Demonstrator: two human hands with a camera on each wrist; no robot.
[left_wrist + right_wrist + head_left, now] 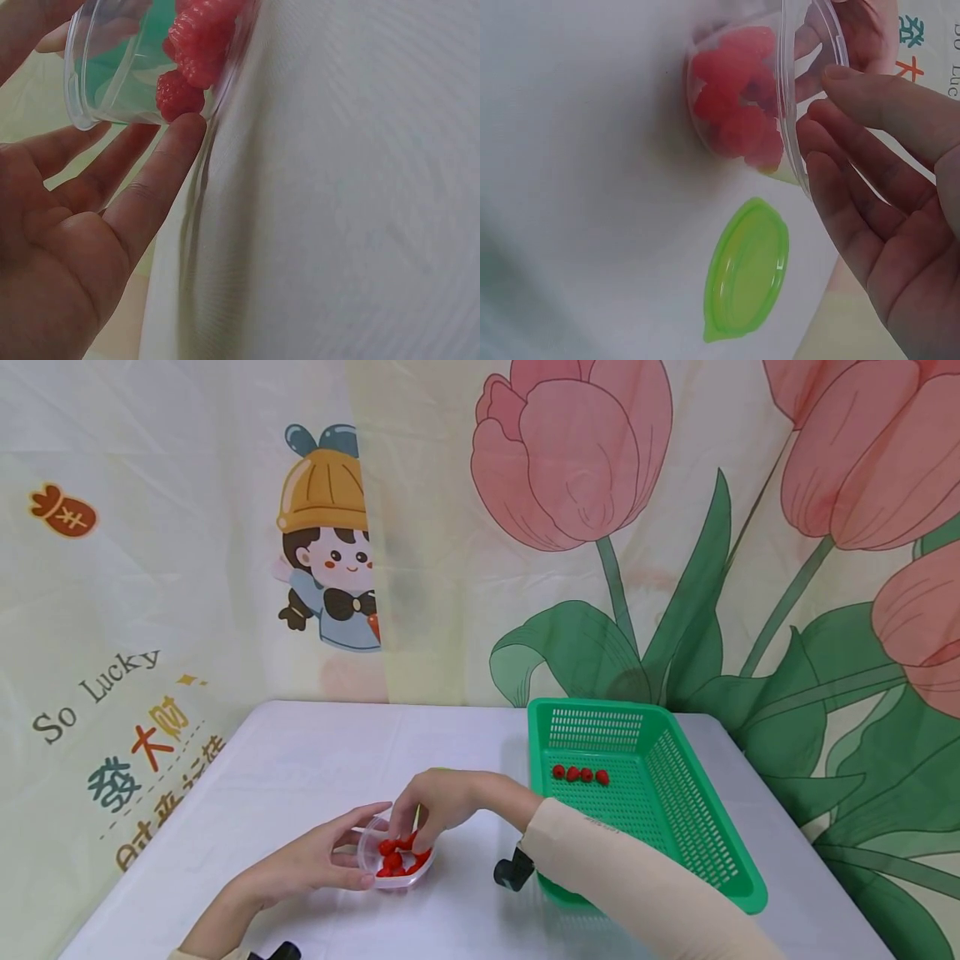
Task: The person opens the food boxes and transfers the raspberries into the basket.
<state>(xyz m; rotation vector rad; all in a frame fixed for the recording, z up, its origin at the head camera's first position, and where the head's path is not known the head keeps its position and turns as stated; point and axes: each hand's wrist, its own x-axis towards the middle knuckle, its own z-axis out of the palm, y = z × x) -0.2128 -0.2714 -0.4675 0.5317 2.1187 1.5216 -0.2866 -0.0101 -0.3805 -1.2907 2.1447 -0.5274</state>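
Note:
A clear plastic tub stands on the table, with several red raspberries inside. From its left side my left hand holds it, thumb at the near side and fingers at the far side. In the left wrist view, fingertips touch the tub wall beside a raspberry. My right hand reaches over the tub, its fingers at the mouth. The right wrist view shows thumb and fingers apart at the rim, with no raspberry visible between them. More raspberries lie in a row in the green basket.
A green lid lies on the white tablecloth behind the tub, mostly hidden by my right hand in the head view. The basket stands to the right, under my right forearm. A printed curtain hangs behind the table.

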